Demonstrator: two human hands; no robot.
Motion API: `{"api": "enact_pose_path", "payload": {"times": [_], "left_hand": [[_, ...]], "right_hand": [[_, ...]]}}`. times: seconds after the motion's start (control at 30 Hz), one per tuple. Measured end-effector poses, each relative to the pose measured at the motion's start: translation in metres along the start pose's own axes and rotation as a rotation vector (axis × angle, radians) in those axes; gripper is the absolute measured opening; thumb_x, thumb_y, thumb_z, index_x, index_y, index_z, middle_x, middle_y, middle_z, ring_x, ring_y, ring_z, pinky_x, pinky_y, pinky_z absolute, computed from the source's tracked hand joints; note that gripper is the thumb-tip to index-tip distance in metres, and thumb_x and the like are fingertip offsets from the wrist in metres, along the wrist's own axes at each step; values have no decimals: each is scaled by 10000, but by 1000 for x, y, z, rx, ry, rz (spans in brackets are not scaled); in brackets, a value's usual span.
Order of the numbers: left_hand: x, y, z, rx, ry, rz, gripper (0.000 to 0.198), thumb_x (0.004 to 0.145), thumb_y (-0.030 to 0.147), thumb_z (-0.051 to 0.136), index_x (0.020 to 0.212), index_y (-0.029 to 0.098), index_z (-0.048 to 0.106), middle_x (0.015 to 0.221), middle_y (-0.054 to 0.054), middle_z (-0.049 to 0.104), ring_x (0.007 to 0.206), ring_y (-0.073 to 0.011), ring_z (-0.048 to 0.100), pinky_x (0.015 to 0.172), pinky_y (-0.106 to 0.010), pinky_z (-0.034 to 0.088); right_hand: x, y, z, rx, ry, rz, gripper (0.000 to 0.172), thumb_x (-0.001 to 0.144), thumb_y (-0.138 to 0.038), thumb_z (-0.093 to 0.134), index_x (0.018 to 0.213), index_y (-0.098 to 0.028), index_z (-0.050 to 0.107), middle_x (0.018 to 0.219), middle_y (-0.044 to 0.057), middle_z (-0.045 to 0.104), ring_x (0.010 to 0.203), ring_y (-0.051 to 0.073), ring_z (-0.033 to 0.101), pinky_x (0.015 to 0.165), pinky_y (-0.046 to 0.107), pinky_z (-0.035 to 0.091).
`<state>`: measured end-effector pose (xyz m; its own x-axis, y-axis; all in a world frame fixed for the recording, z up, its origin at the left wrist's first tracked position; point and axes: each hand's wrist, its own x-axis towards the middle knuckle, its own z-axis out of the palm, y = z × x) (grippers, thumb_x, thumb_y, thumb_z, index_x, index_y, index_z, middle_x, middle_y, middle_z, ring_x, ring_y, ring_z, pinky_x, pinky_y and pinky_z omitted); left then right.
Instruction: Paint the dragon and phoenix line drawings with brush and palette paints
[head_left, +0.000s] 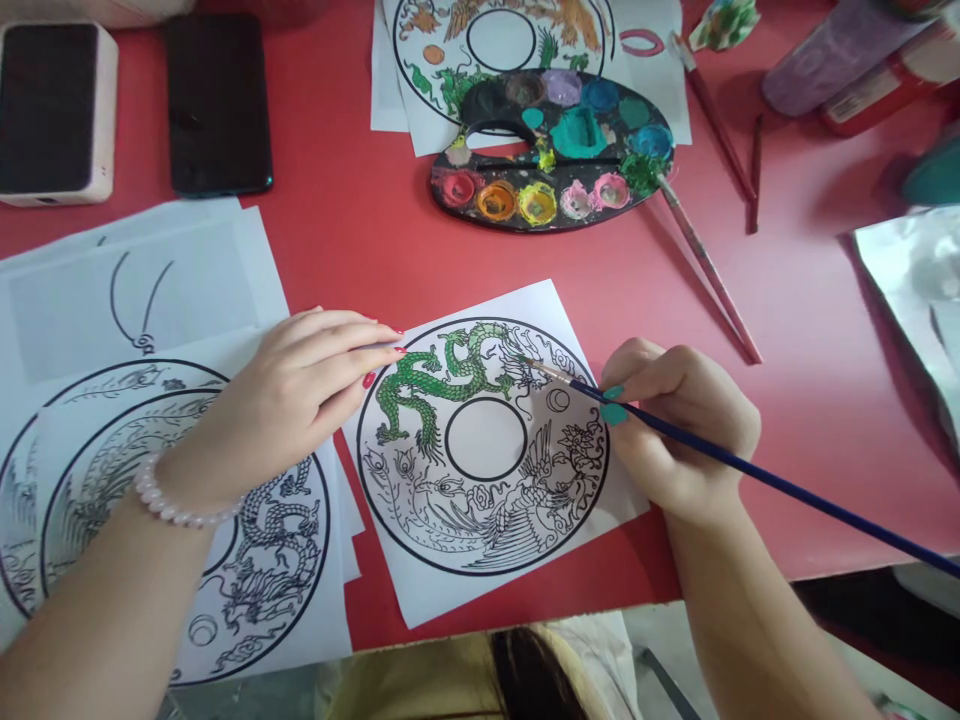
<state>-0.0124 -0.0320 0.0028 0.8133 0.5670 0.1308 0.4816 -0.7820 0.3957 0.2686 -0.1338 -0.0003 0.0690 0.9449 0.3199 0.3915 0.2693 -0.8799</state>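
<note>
A white sheet with a round dragon-and-phoenix drawing [487, 520] lies in front of me; much of the dragon is green, the phoenix is uncoloured. My right hand [679, 425] pinches a blue-handled paintbrush [720, 455], and its tip touches or hovers just over the dragon's head. My left hand [300, 385], with a beaded bracelet at the wrist, rests palm down with its fingertips at the sheet's upper left edge, fingers extended and holding nothing. Beyond the sheet sits a black paint palette [551, 165] with several wells of colour.
Printed sheets [135, 300] are stacked at the left, under my left forearm. Two dark-screened devices, one a phone [217, 105], lie at the upper left. A pale brush [709, 265] leans on the palette. Red brushes [720, 120], paint bottles [836, 55] and a silvery packet [915, 290] are at the right.
</note>
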Motion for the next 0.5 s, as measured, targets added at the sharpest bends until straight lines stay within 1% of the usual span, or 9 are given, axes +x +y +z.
{"api": "enact_pose_path", "payload": {"times": [0.13,0.27,0.4,0.5], "left_hand": [[0,0,0,1,3,3,306,949,149,426,1201,261,559,1233,-14,591,1174,-212,512,1055,-451,376],[1,0,0,-4,1,1,300,950,151,423,1193,259,562,1233,-14,590,1169,-211,514,1050,-448,381],[2,0,0,-5,0,3,288,950,156,426,1183,248,567,1226,-21,593,1170,-213,513,1050,-449,379],[2,1,0,-5,1,0,291,952,161,419,1184,258,564,1224,-18,595,1170,-213,513,1047,-454,383]], "right_hand": [[0,0,0,-1,-26,6,232,613,-27,505,721,-229,470,654,-17,481,586,134,459,511,302,367],[1,0,0,24,11,0,226,613,-27,496,718,-225,473,646,-20,472,578,133,457,505,302,354],[1,0,0,-14,-21,2,238,615,-18,507,723,-228,475,658,-15,491,588,136,469,509,306,370],[0,1,0,-3,5,1,220,623,-30,506,706,-229,464,641,-17,473,566,133,453,493,304,357]]}}
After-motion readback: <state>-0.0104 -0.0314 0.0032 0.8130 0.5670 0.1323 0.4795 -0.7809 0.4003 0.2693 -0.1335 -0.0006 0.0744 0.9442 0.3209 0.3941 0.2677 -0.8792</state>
